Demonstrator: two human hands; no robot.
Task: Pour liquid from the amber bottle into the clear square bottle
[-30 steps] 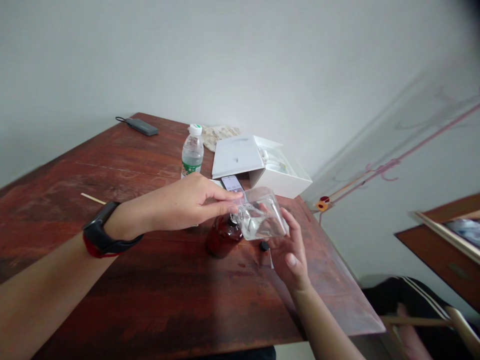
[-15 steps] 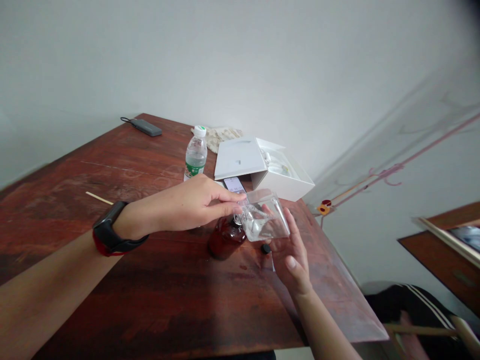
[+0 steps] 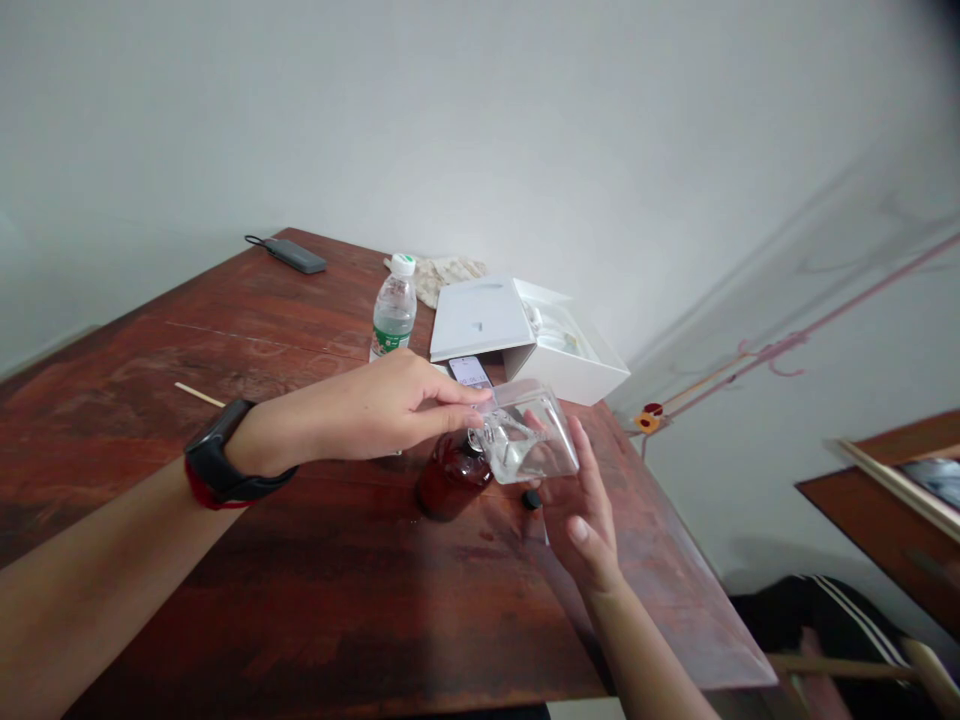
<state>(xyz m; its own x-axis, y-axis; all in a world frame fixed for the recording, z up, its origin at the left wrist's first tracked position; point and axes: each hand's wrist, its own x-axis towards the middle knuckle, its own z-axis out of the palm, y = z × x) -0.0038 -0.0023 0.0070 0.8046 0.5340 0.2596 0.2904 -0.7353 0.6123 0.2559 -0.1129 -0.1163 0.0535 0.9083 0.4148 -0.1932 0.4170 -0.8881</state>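
Between my hands a clear square-sided container (image 3: 531,440) lies tilted, its narrow end to the left and a little clear liquid inside. My left hand (image 3: 390,405) pinches that left end between thumb and fingers. Under and behind the right end, the fingers of my right hand (image 3: 589,525) support it, with the thumb free of it. Below the container's left end, a dark reddish-brown bottle (image 3: 450,483) stands on the table; its mouth is partly hidden, and I cannot tell whether the two touch. A small black cap (image 3: 532,499) lies to the right of the bottle.
Behind my hands are a lit phone (image 3: 469,372), a water bottle (image 3: 392,318) and an open white box (image 3: 577,365). Farther back lie a pale cloth (image 3: 442,275) and a grey device (image 3: 296,255). A thin stick (image 3: 199,394) rests at left on the wooden table (image 3: 315,620).
The view has shifted very slightly. Both hands keep the same hold, and the container stays tilted over the brown bottle.
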